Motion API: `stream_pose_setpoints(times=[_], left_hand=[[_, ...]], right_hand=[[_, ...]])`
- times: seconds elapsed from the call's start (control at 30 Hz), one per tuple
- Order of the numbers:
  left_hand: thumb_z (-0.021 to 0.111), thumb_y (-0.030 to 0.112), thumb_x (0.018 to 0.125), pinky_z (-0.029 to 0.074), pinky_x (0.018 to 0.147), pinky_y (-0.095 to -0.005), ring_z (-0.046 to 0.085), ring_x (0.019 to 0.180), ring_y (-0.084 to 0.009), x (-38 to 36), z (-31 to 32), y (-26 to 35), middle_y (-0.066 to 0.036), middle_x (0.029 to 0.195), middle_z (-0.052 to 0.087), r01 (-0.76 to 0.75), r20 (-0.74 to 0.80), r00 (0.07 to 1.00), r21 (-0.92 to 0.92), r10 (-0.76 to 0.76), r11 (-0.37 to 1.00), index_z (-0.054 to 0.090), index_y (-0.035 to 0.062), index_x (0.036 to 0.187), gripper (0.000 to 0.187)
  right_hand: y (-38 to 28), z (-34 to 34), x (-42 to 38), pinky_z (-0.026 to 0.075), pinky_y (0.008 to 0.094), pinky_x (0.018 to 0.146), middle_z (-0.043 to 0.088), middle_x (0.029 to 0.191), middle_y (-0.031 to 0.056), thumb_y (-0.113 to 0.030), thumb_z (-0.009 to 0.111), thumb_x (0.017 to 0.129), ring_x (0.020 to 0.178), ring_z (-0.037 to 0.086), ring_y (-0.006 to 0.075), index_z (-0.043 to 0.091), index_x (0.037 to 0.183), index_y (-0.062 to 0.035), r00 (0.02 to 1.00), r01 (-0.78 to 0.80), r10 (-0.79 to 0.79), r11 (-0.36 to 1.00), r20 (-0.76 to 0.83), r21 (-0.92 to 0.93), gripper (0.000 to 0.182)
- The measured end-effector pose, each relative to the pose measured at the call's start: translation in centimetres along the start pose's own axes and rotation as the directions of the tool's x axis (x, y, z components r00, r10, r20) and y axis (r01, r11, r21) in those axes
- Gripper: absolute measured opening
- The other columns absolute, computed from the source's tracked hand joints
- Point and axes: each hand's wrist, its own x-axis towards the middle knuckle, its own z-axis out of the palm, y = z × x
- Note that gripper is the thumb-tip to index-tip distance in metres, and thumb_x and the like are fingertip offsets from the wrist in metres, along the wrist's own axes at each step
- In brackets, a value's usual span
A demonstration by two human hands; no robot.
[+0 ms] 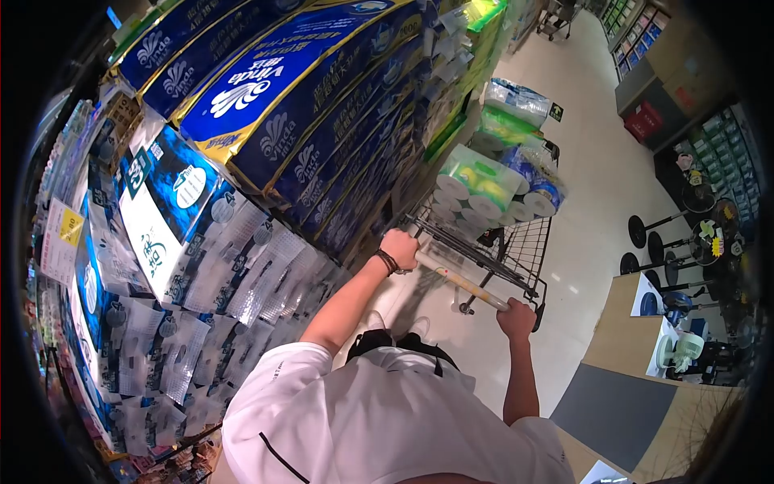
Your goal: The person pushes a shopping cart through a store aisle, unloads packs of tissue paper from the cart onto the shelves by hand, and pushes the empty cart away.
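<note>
My left hand (400, 248) wraps round the left end of the shopping cart's handle (458, 279), with dark bands at the wrist. Round the right end of the same bar, my right hand (517, 318) is closed. The wire shopping cart (526, 252) stands in front of me, loaded with packs of paper rolls. A clear and green pack of toilet rolls (477, 179) sits nearest the handle. Beside it lies a blue pack of rolls (538, 187). Further forward are a green pack (506, 127) and a white-blue pack (520, 100).
At left rise stacked blue Vinda tissue packs (266, 113) and white-blue tissue packs (173, 210), close to my left arm. A price tag (63, 240) hangs there. Standing fans (695, 242) and boxes (617, 411) line the right side. The pale floor (580, 153) runs ahead toward another cart (556, 18).
</note>
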Motion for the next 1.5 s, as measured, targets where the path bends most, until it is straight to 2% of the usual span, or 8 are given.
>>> stream_pose_setpoints(times=[0.37, 0.5, 0.6, 0.73, 0.93, 1.13, 1.2, 1.5], left_hand=[[0.068, 0.026, 0.060, 0.050, 0.075, -0.0406, 0.068, 0.066, -0.0297, -9.7, 0.6, -1.5, -0.011, 0.068, 0.071, -0.001, -0.008, 1.000, -0.039, 0.000, 0.999, 0.077, 0.0161, 0.077, 0.021], [0.069, 0.027, 0.059, 0.050, 0.073, -0.0405, 0.068, 0.066, -0.0295, -14.7, 0.0, -1.3, -0.008, 0.066, 0.068, 0.004, 0.034, 0.999, -0.064, -0.001, 0.998, 0.073, 0.0150, 0.074, 0.019], [0.071, 0.026, 0.057, 0.052, 0.071, -0.0414, 0.069, 0.068, -0.0312, -18.0, -1.2, -1.0, -0.009, 0.070, 0.070, 0.050, 0.095, 0.995, -0.117, -0.039, 0.992, 0.072, 0.0139, 0.071, 0.019], [0.071, 0.024, 0.054, 0.055, 0.070, -0.0442, 0.070, 0.069, -0.0339, -21.6, -1.9, -1.2, -0.011, 0.070, 0.070, 0.098, 0.141, 0.987, -0.106, -0.083, 0.989, 0.073, 0.0132, 0.073, 0.022], [0.072, 0.031, 0.056, 0.050, 0.072, -0.0422, 0.068, 0.069, -0.0304, -25.1, -0.8, -2.6, -0.008, 0.068, 0.068, 0.089, 0.120, 0.989, -0.041, -0.083, 0.995, 0.071, 0.0164, 0.073, 0.022], [0.070, 0.025, 0.064, 0.038, 0.082, -0.0415, 0.066, 0.072, -0.0242, -27.2, -0.5, -2.9, -0.004, 0.067, 0.065, 0.120, 0.048, 0.992, 0.003, -0.120, 0.993, 0.068, 0.0184, 0.073, 0.012], [0.073, 0.024, 0.061, 0.041, 0.088, -0.0420, 0.068, 0.078, -0.0239, -27.8, 0.3, -2.8, -0.004, 0.070, 0.068, 0.171, -0.021, 0.985, -0.011, -0.171, 0.985, 0.071, 0.0192, 0.075, 0.014], [0.073, 0.022, 0.068, 0.041, 0.088, -0.0438, 0.067, 0.085, -0.0226, -27.4, 2.0, -2.0, -0.002, 0.075, 0.067, 0.333, -0.012, 0.943, 0.072, -0.334, 0.940, 0.071, 0.0183, 0.082, 0.014]], right_hand=[[-3.8, -0.5, -5.6, 0.058, 0.0469, 0.073, 0.074, 0.081, 0.0162, -0.039, 0.078, 0.077, 0.079, 0.073, 0.0369, 0.075, 0.091, -0.0097, 0.943, 0.050, -0.065, 0.997, 0.328, 0.056, 0.032], [-6.1, -5.7, -6.1, 0.058, 0.0392, 0.078, 0.075, 0.087, 0.0139, -0.042, 0.080, 0.085, 0.081, 0.073, 0.0270, 0.071, 0.110, -0.0054, 0.714, -0.067, -0.180, 0.945, 0.677, 0.321, 0.045], [-7.2, -7.8, -3.3, 0.057, 0.0366, 0.083, 0.075, 0.095, 0.0136, -0.031, 0.073, 0.096, 0.090, 0.073, 0.0218, 0.066, 0.120, -0.0018, 0.762, -0.017, -0.439, 0.721, 0.476, 0.693, 0.038], [-11.5, -9.3, 6.3, 0.055, 0.0291, 0.083, 0.073, 0.097, 0.0085, -0.012, 0.068, 0.099, 0.093, 0.069, 0.0150, 0.064, 0.114, 0.0004, 0.956, -0.019, -0.278, 0.267, 0.096, 0.964, 0.020], [-20.6, -9.0, 22.0, 0.047, 0.0437, 0.107, 0.056, 0.142, 0.0212, -0.024, 0.076, 0.090, 0.130, 0.056, 0.0350, 0.054, 0.142, -0.0054, 0.866, 0.481, -0.260, 0.667, -0.427, 0.570, 0.060], [-27.4, -7.4, 23.9, 0.030, 0.0665, 0.117, 0.033, 0.162, 0.0233, -0.028, 0.070, 0.086, 0.150, 0.030, 0.0426, 0.048, 0.151, -0.0160, 0.820, 0.503, -0.462, 0.864, -0.337, 0.039, 0.070], [-28.5, -6.9, 23.1, 0.023, 0.0704, 0.118, 0.034, 0.162, 0.0219, -0.029, 0.069, 0.085, 0.151, 0.029, 0.0414, 0.049, 0.149, -0.0143, 0.604, 0.671, -0.706, 0.701, -0.369, -0.243, 0.069], [-32.8, -7.7, 23.3, 0.018, 0.0673, 0.122, 0.030, 0.164, 0.0219, -0.012, 0.079, 0.073, 0.152, 0.026, 0.0442, 0.019, 0.165, -0.0224, 0.754, 0.595, -0.654, 0.720, -0.062, -0.359, 0.110]])
